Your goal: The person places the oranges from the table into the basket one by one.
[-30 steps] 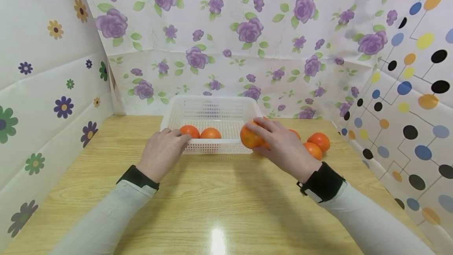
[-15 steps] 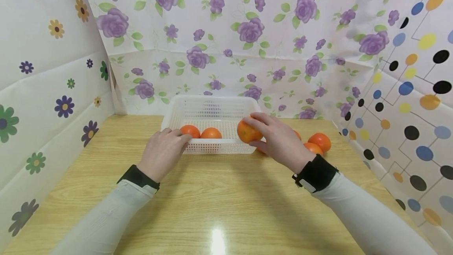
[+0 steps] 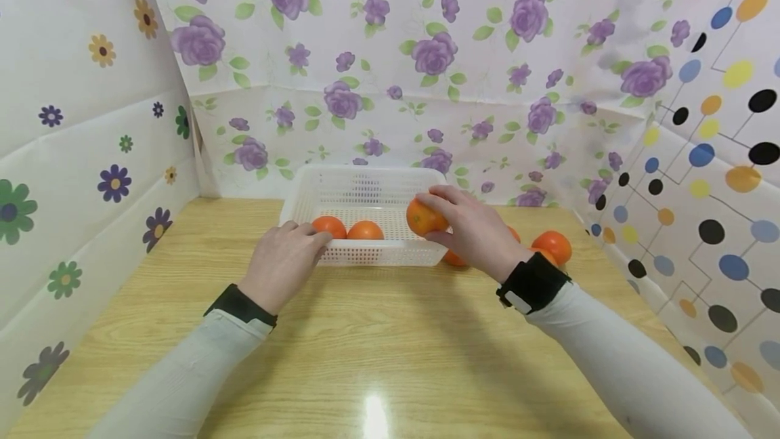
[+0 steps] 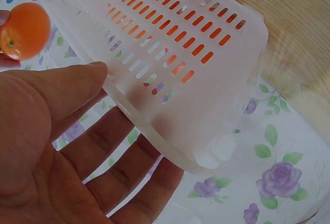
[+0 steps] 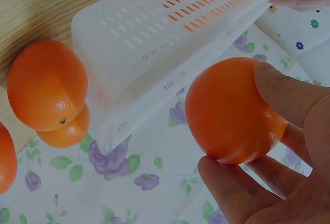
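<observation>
A white plastic basket [image 3: 402,253] with slotted walls stands on the table, two oranges [image 3: 365,230] inside it near the front wall. My left hand [image 3: 283,263] pinches the rim at its front left corner; in the left wrist view the thumb lies on one side of the wall [image 4: 206,116] and the fingers on the other. My right hand [image 3: 478,232] grips another orange [image 3: 424,217] above the basket's right end. In the right wrist view the thumb and fingers hold this orange [image 5: 234,110] from the sides.
Several loose oranges [image 3: 552,247] lie on the wooden table [image 3: 365,330] to the right of the basket, some partly hidden behind the right hand. A flowered sheet [image 3: 390,87] hangs behind; patterned sheets [image 3: 719,175] stand at both sides.
My right hand has carried the orange up and to the left, from the basket's front right corner to above its right end. The left hand stays on the rim.
</observation>
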The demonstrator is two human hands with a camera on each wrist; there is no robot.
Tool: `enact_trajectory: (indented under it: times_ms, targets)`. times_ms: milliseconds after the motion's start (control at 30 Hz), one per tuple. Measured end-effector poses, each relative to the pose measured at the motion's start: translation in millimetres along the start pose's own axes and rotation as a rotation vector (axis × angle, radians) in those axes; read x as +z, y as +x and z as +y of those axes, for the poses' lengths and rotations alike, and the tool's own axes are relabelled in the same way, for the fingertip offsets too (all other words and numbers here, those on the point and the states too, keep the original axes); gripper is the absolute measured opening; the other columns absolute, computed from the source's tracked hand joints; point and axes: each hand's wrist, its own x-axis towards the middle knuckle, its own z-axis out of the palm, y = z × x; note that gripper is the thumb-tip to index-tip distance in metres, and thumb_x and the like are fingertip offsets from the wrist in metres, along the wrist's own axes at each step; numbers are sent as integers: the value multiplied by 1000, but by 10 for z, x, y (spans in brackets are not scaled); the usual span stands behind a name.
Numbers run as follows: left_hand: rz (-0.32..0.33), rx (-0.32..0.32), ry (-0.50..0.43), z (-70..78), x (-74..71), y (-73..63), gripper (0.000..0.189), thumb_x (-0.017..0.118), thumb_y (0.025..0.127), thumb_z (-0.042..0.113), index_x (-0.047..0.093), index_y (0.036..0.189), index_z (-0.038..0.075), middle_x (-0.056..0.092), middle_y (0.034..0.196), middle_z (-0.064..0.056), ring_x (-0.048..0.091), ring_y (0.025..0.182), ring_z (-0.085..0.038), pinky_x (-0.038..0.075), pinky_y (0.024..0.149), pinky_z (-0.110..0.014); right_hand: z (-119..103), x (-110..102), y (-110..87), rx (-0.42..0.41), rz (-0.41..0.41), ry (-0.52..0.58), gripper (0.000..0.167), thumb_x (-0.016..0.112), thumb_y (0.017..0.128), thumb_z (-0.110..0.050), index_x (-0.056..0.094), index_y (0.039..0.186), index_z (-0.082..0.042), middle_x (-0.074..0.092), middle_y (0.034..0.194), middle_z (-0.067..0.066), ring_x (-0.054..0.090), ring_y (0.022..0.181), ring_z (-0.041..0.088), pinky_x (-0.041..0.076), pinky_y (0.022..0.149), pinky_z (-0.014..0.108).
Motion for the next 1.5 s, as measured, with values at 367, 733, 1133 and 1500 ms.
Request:
enact_trajectory:
  times_ms: [367,733,1133,1500]
  targets:
    - [14,6,5,2,-7,-9,20,92,92,12,82,110,12,79,99,-11,67,77,-32,58,67,-43,27,38,173,44,-42,9,67,91,94,-20,63,155,-17,60,152,12,63,132,36,56,108,53]
    - [-8,-4,4,-1,-5,-10,21,91,93,13,82,112,14,80,103,-11,67,79,-31,59,71,-43,55,127,303,50,-58,-2,64,91,95,-21,64,153,-16,60,151,12,65,126,37,58,102,51]
    - [9,4,8,-4,3,-21,20,91,93,13,82,110,13,80,101,-11,67,78,-32,59,69,-44,93,234,416,91,-119,-16,63,89,97,-24,64,154,-18,61,150,11,64,124,36,56,104,51]
    - [5,-6,13,0,-3,-18,21,92,93,13,83,112,13,80,102,-11,68,80,-32,60,70,-45,102,308,477,96,-148,-1,64,89,97,-25,63,155,-15,62,148,13,64,125,35,56,106,50]
